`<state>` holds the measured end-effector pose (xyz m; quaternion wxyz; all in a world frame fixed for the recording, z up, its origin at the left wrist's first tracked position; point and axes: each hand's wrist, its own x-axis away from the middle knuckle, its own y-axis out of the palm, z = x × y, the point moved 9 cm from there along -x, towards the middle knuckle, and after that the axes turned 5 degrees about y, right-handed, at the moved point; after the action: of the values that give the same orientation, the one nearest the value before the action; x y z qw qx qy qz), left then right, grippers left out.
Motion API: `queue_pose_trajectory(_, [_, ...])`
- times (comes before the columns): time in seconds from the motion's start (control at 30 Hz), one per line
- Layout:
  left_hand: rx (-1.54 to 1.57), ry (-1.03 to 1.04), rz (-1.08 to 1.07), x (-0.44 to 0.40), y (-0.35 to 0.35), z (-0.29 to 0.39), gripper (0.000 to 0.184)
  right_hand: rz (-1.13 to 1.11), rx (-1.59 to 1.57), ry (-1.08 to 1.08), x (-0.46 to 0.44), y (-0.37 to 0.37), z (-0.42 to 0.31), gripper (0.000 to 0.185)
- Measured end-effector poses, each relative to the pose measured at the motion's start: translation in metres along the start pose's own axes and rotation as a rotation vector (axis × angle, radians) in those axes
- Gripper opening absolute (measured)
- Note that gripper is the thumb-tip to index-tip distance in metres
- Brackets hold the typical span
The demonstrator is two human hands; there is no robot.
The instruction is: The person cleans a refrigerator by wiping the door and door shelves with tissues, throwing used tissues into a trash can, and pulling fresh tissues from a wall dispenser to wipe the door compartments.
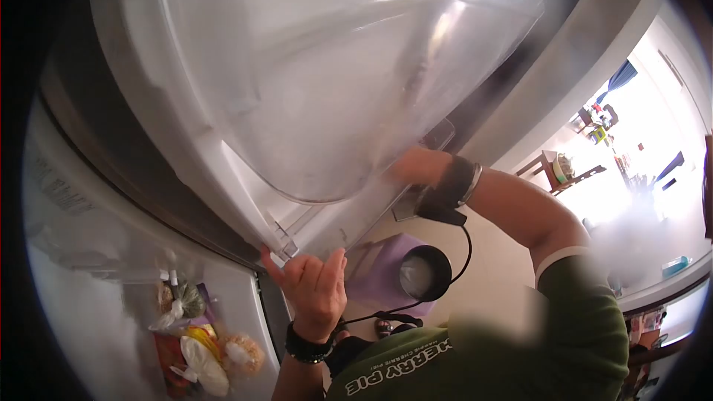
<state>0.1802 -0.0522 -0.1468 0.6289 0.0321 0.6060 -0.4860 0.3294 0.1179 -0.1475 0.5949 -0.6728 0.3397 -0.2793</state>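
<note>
A large clear plastic drawer or bin [319, 104] fills the upper middle, close to the camera. Its rounded lower edge lies over a white plastic frame [249, 193] of an open fridge. My left hand [316, 293], with a dark band at the wrist, is at the lower corner of this frame. Its fingers are apart and the thumb touches the corner. My right hand [422, 168] reaches in from the right, at the side of the clear plastic. Blur and the plastic hide its fingers, so its grip cannot be told. A dark band and a metal bangle circle that wrist.
Several bagged foods [202, 356] lie in a compartment at lower left. Below my hands stands a purple box-like object [382, 252] with a dark-rimmed round bowl-like thing [425, 273] on it. A dark cord [466, 252] hangs nearby. A wooden chair [553, 169] stands farther right.
</note>
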Motion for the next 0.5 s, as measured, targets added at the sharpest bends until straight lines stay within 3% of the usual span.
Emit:
queue_pose_trajectory(0.13, [0.004, -0.008, -0.016, 0.0, -0.002, -0.001, 0.025, 0.015, 0.188, -0.01, -0.011, 0.028, 0.032, 0.008])
queue_pose_trajectory(0.2, [0.004, -0.015, 0.002, -0.001, -0.002, -0.003, 0.024, 0.048, 0.126, -0.044, -0.016, 0.041, 0.03, 0.006])
queue_pose_trajectory(0.27, [0.008, -0.011, 0.007, 0.001, -0.002, -0.003, 0.023, -0.055, 0.096, -0.073, -0.02, 0.048, -0.015, 0.004])
queue_pose_trajectory(0.33, [0.005, -0.006, 0.002, 0.001, -0.001, -0.002, 0.022, 0.411, -0.338, -0.533, 0.011, -0.005, -0.1, 0.005])
queue_pose_trajectory(0.4, [0.0, -0.003, -0.003, -0.001, 0.0, -0.002, 0.022, -0.12, -0.759, -0.402, -0.011, 0.024, -0.137, 0.008])
queue_pose_trajectory(0.5, [0.0, 0.002, -0.021, 0.0, -0.001, -0.002, 0.021, -0.021, -0.563, -0.272, -0.009, 0.011, -0.11, 0.011])
